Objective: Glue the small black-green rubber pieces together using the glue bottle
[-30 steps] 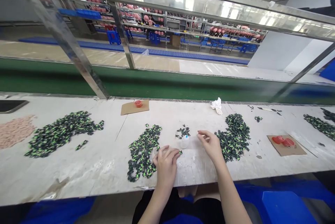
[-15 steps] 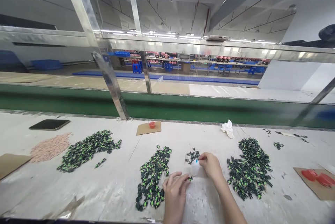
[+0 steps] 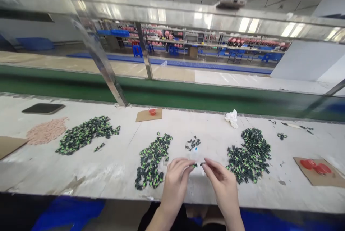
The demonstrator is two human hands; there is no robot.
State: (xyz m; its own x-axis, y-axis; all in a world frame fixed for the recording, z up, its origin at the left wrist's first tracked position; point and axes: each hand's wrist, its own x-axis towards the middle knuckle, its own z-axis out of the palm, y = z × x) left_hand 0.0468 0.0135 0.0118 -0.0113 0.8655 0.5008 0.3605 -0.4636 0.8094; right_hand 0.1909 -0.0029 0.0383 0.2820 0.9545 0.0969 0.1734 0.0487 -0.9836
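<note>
My left hand is closed, its fingertips pinching a small black-and-green piece. Facing it, my right hand pinches a small dark piece; a narrow gap separates the two. Just beyond my fingertips is a pale, translucent object with a blue spot, its shape hard to make out. Several loose dark pieces lie behind it. A pile of black-and-green pieces spreads to the left of my hands, and a pile of mostly dark pieces to the right.
Farther left are another black-and-green pile, pink pieces and a dark flat phone-like object. Cardboard with a red cup and crumpled white tissue lie at the back. Red containers sit on cardboard at right. A metal post rises behind.
My right hand has drawn back from the blue-spotted object toward my left hand, now holding a dark piece. The camera has tilted down, bringing the table's front edge into view.
</note>
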